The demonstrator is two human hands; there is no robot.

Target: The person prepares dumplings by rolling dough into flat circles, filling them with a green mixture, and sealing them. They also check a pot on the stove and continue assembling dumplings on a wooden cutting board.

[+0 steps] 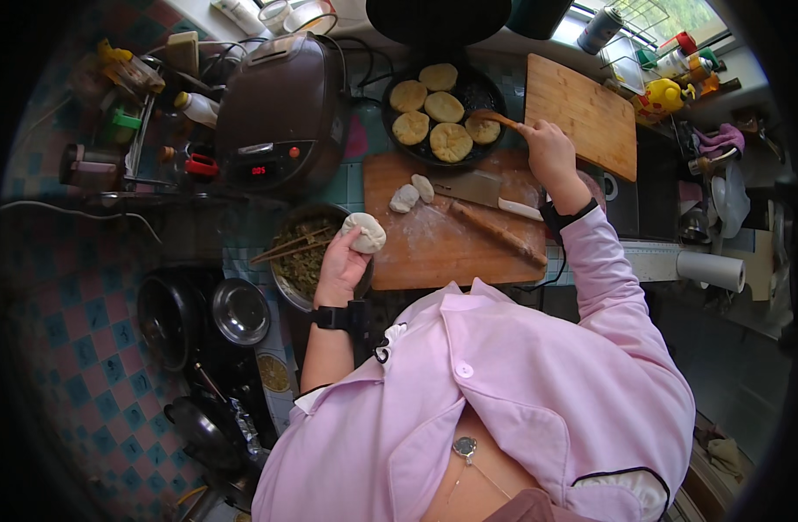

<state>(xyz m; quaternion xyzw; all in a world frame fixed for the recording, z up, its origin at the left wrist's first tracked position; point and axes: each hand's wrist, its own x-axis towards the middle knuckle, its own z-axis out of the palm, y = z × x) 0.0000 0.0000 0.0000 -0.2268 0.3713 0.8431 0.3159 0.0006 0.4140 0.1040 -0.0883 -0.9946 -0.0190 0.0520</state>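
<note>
Grasping still-unfried white dough disc (368,233) (left hand (338,264)), brown wooden spatula (494,116) (right hand (552,155)); inside black pan's (482,92) edge, seemingly browned round cakes (444,107).

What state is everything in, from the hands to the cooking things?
Left hand: holding a pale dough round
Right hand: gripping a wooden spatula
Pan: uncovered, holding six cakes
Cakes: browned on top
Chopsticks: resting on the filling
Cutting board: floury
Cleaver: lying flat
Rolling pin: lying unused
Cooker: shut, display lit
</note>
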